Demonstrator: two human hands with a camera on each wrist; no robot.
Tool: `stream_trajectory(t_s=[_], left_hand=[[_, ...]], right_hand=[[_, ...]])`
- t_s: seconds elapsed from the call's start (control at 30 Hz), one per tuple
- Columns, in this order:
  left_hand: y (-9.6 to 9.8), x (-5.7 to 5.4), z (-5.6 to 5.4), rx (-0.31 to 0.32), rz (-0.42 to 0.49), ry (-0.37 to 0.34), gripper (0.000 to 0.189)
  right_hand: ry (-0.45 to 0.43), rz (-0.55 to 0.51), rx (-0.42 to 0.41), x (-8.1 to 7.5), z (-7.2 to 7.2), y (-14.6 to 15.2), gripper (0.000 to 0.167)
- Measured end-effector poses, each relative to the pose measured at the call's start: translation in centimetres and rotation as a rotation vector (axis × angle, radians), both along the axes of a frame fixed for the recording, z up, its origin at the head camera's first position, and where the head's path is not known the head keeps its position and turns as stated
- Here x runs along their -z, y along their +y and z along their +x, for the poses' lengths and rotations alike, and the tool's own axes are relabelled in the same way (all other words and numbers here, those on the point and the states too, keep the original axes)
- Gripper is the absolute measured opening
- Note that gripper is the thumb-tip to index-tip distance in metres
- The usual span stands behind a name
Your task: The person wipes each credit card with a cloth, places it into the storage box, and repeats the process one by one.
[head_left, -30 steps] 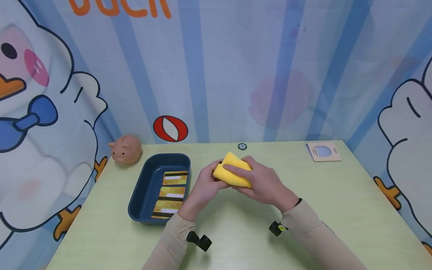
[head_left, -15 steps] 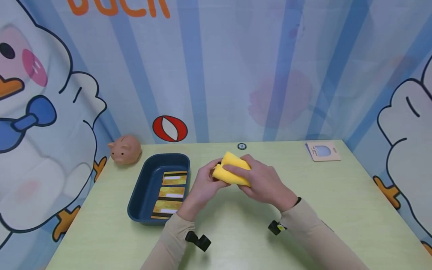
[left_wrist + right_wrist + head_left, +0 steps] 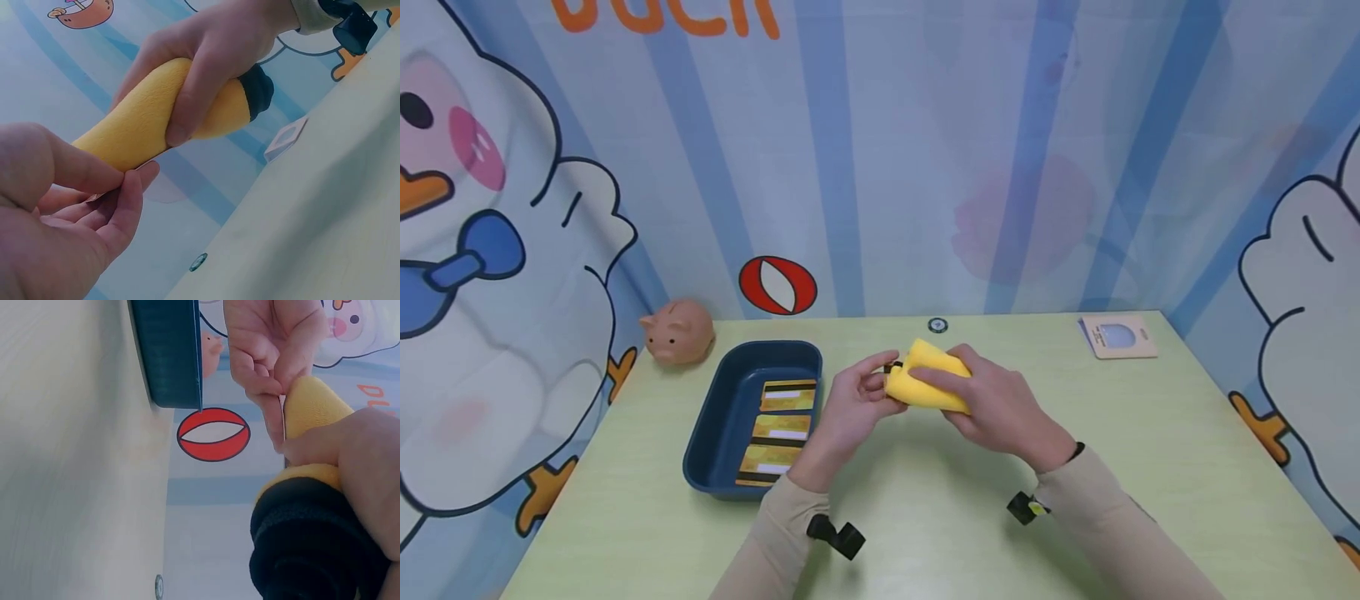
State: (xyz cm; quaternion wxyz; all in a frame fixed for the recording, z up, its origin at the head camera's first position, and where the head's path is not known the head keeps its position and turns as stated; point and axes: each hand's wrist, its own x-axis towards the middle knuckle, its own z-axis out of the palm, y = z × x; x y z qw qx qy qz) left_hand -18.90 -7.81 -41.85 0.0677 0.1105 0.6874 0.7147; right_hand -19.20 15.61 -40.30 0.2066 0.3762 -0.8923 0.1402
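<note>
My right hand (image 3: pixel 996 400) grips a fuzzy yellow cloth (image 3: pixel 928 387), its thumb across the front. One end of the cloth is dark (image 3: pixel 255 92) in the left wrist view. Beneath the cloth, the edge of a thin flat card (image 3: pixel 285 419) shows; most of the card is hidden. My left hand (image 3: pixel 855 400) pinches the card between thumb and fingers at the cloth's left end. Both hands are above the table, to the right of a dark blue tray (image 3: pixel 700 450). Several gold cards (image 3: pixel 788 396) with black stripes lie in that tray.
A pink piggy bank (image 3: pixel 679 333) stands behind the tray at the back left. A small round dark disc (image 3: pixel 937 326) lies near the table's back edge. At the back right is a pale pink booklet (image 3: pixel 1123 336). A printed curtain (image 3: pixel 910 167) hangs behind the table.
My right hand has shifted slightly right with the yellow cloth. The left fingers have spread a little, and a dark bit at the cloth's left end shows more.
</note>
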Motion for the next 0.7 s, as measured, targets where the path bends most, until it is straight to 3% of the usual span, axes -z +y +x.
stream_trajectory(t_s=[0.33,0.7], left_hand=[[-0.8,-0.8,0.3,-0.021,0.03,-0.011,0.068],[-1.7,-0.8,0.6,-0.038,-0.005,0.033,0.069]], right_hand=[[-0.029,-0.006,0.038,-0.3,0.2,1.5,0.062],[-0.055,0.0,0.063,0.1,0.2,3.0,0.059]])
